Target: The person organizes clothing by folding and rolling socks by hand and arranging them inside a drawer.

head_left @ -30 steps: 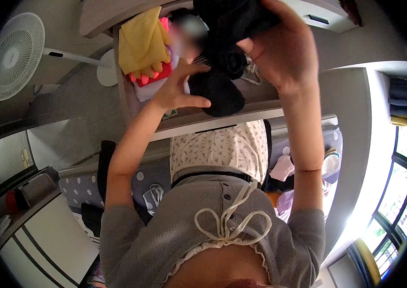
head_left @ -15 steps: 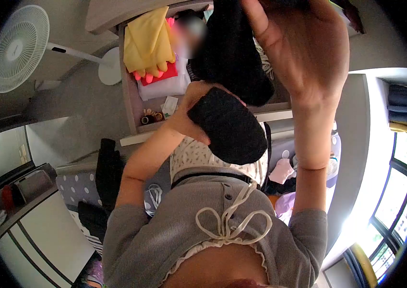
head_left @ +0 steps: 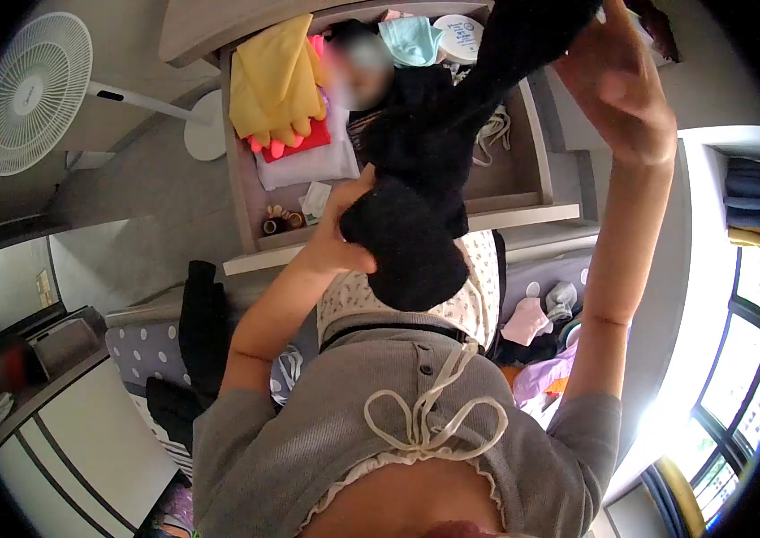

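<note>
Black socks [head_left: 416,255], soft and with rounded ends, hang stretched in front of me above the open drawer [head_left: 523,216]. My left hand [head_left: 337,229] is closed around their lower part, thumb at the near side and the other fingers partly hidden behind the fabric. Up at the right, my right hand [head_left: 620,94] grips the upper end, which runs out of the top of the view; its fingertips are partly hidden. Between the two hands the fabric is drawn out in a slanting line.
In the drawer lie yellow gloves [head_left: 274,76], a light blue cloth [head_left: 410,41], a round white lid [head_left: 458,39] and white cords [head_left: 495,134]. A white fan [head_left: 32,94] stands left. Clothes, including a pink piece [head_left: 526,321], lie behind me on polka-dot fabric [head_left: 142,350].
My right hand has moved up and to the right, drawing the black fabric out. My left hand has shifted slightly left with the lower part. More of the drawer's contents shows.
</note>
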The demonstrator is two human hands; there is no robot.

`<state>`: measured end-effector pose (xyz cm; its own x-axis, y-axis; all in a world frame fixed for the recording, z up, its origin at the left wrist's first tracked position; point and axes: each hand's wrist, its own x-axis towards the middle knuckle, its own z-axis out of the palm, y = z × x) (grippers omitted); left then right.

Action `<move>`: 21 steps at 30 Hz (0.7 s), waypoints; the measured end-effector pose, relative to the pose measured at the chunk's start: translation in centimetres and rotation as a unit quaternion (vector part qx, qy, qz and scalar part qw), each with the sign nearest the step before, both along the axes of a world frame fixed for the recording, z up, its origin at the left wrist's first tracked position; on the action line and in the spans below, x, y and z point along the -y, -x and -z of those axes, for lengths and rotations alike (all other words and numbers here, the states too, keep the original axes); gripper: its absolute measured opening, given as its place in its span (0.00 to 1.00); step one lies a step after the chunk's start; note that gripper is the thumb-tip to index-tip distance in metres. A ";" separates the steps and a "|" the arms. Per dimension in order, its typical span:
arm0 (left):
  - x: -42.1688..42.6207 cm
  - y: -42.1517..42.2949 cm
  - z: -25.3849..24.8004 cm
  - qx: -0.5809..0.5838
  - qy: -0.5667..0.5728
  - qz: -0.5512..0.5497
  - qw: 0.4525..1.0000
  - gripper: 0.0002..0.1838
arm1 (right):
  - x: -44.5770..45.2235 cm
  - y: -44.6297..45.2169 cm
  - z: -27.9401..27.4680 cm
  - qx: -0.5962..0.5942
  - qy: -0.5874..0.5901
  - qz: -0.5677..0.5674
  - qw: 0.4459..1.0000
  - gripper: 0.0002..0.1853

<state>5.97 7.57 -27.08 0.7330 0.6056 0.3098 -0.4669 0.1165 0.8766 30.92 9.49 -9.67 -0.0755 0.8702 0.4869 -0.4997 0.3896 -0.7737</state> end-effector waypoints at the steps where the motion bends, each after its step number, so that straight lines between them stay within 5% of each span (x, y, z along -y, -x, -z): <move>1: 1.2 -0.2 -0.2 0.076 0.113 0.017 0.991 0.41 | 0.1 -0.1 -0.2 0.008 0.002 -0.005 1.000 0.43; 3: 1.5 -0.5 -1.9 0.121 0.196 0.023 0.973 0.40 | 0.1 -1.3 -0.6 0.093 0.060 0.058 0.992 0.34; 6: 0.9 -0.7 -4.9 0.013 0.176 -0.008 0.984 0.37 | 1.0 -1.1 -1.4 0.149 0.219 0.228 0.937 0.21; 7: 0.9 -1.0 -6.2 -0.036 0.213 -0.019 0.976 0.36 | 1.4 -0.2 -2.7 0.152 0.234 0.215 0.936 0.11; 9: 1.1 -1.5 -6.6 -0.045 0.290 -0.035 0.955 0.29 | 0.9 1.9 -2.5 0.137 0.220 0.223 0.940 0.11; 11: 0.4 -2.6 -7.4 0.059 0.418 -0.078 0.903 0.25 | 0.8 1.2 0.1 0.347 0.034 0.172 0.921 0.09; 14: -1.5 -2.5 -6.9 0.200 0.486 -0.031 0.850 0.23 | 2.7 2.9 0.8 0.468 -0.067 0.101 0.875 0.14; 21: -1.4 -2.2 -7.6 0.265 0.564 -0.009 0.782 0.25 | 5.3 4.6 3.4 0.508 -0.159 0.137 0.836 0.13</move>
<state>8.19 8.99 -19.45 0.6710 0.7211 -0.1724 -0.7401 0.6656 -0.0965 26.36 4.22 -13.04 -0.4098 0.7608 0.5033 0.4929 0.6489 -0.5797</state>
